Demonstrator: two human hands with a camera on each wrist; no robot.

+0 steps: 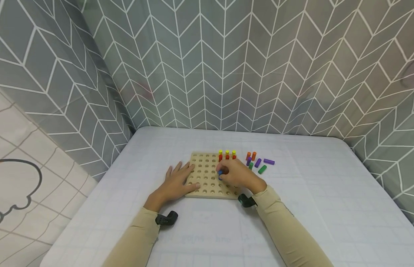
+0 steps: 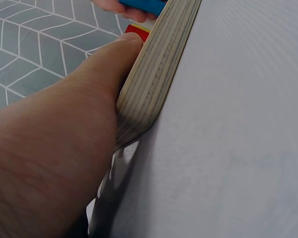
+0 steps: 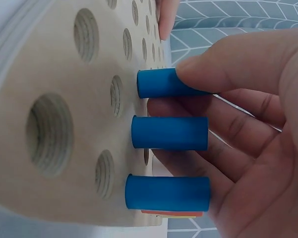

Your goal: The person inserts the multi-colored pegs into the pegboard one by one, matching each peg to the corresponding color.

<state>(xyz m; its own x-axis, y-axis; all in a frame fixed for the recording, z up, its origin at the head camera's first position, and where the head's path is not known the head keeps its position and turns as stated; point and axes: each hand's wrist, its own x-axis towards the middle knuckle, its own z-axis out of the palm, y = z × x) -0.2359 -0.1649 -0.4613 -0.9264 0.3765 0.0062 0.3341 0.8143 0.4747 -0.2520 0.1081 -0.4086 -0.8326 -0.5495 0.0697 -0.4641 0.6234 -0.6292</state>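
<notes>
A pale wooden pegboard (image 1: 207,193) with rows of round holes lies on the table. My right hand (image 1: 239,173) pinches a blue peg (image 3: 163,83) between thumb and fingers, its end at the board's face. Two more blue pegs stand upright in the board beside it, the nearer blue peg (image 3: 167,193) and the middle blue peg (image 3: 169,133). Along the left edge of the board rests my left hand (image 1: 175,183), fingers spread and thumb on the near left part. Red pegs (image 1: 220,157) and yellow pegs (image 1: 227,152) stand in rows at the far right.
Right of the board are loose pegs: two orange pegs (image 1: 254,155), several purple pegs (image 1: 269,161) and two green pegs (image 1: 262,169). A white cloth (image 1: 313,207) covers the table. Behind it hangs a grey patterned curtain (image 1: 227,74).
</notes>
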